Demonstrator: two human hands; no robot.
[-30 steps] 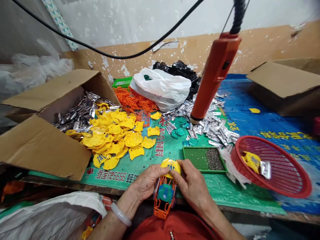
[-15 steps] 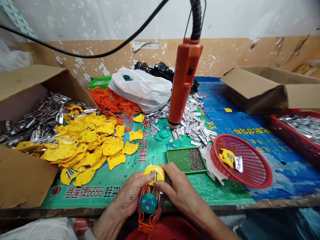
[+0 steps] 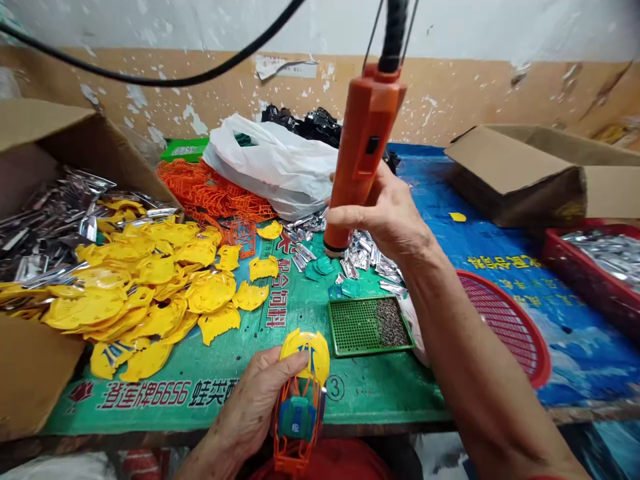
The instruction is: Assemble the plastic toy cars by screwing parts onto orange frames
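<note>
Head view: your right hand (image 3: 383, 213) is wrapped around the hanging electric screwdriver (image 3: 363, 143), and your left hand (image 3: 253, 407) grips the plastic toy assembly (image 3: 315, 357) near the bench edge. A loose left grip could let it twist; a swinging screwdriver could clip the green mesh tray (image 3: 357, 327).

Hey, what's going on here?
A person's left hand holds a yellow, orange and green plastic toy over the table, while their right hand grips a hanging orange power screwdriver. Just beyond the toy sits a green tray of screws, and yellow plastic parts lie piled beside a cardboard box.
</note>
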